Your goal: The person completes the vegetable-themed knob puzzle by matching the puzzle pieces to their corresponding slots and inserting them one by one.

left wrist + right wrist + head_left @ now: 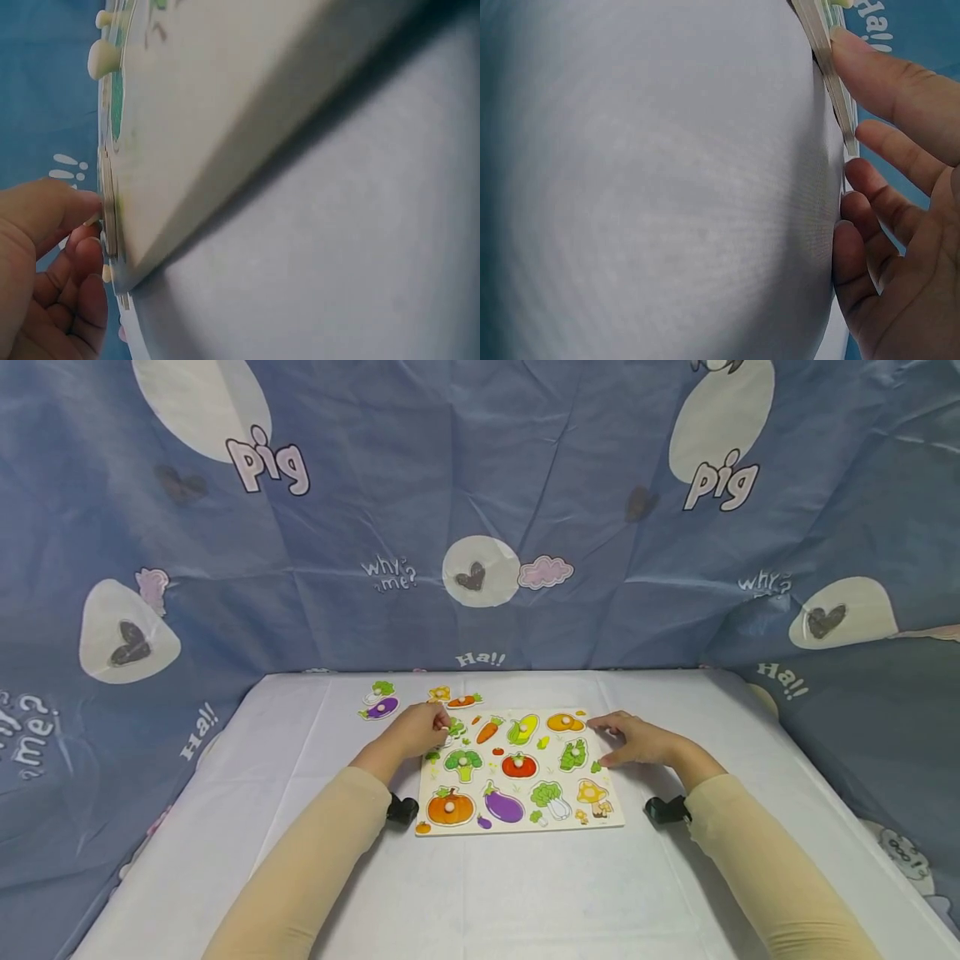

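A wooden vegetable puzzle board [562,818] lies on the table. My left hand [420,729] is over its upper left corner and pinches the knob of a green-leaved puzzle piece [456,727]. In the left wrist view, thumb and fingers of the left hand [52,255] meet at that knob; the piece's thin edge [110,202] sits at the board's surface. It is unclear whether the piece lies fully in its recess. At the board's right edge rests my right hand [637,742], fingers spread and loosely bent. The right wrist view shows its thumb [847,41] touching the board's edge.
Beyond the board's upper left lie loose pieces: an eggplant [380,708], a bok choy [380,691], a mushroom [439,693] and a carrot [463,701]. Knobbed pieces on the board include a pumpkin [450,810] and a tomato [519,767]. A blue printed cloth [390,627] hangs behind.
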A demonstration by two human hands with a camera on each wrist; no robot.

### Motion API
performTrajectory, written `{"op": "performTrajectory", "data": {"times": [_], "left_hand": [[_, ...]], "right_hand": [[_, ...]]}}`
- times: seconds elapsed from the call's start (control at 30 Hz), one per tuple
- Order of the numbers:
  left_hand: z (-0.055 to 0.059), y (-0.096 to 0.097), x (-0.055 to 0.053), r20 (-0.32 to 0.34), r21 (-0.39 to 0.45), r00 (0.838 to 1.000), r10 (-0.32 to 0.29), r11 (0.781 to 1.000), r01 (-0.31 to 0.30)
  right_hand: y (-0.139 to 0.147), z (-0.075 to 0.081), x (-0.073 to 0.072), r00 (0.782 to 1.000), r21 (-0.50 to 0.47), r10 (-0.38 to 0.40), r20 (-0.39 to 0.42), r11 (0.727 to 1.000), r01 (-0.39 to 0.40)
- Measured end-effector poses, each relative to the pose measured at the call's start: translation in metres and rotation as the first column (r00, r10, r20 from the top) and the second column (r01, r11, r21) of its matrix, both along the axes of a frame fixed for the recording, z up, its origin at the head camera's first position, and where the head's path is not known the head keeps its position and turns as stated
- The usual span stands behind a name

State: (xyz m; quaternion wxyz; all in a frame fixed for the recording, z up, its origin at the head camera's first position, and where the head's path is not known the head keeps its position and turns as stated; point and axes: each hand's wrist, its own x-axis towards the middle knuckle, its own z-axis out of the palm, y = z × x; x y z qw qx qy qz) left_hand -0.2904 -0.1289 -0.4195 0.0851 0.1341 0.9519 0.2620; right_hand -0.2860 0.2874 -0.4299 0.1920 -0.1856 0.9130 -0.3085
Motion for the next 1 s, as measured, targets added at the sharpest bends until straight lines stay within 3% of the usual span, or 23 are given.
{"op": "performTrajectory", "data": {"times": [1.0], "left_hand": [[-0.0009, 0.0008, -0.0017, 0.012, -0.013, 1.0, -0.01, 1.0, 0.01]], "right_hand": [[-0.0007, 0.0015, 0.0006, 1.0, -0.01, 0.008, 0.005, 1.0, -0.008]]}}
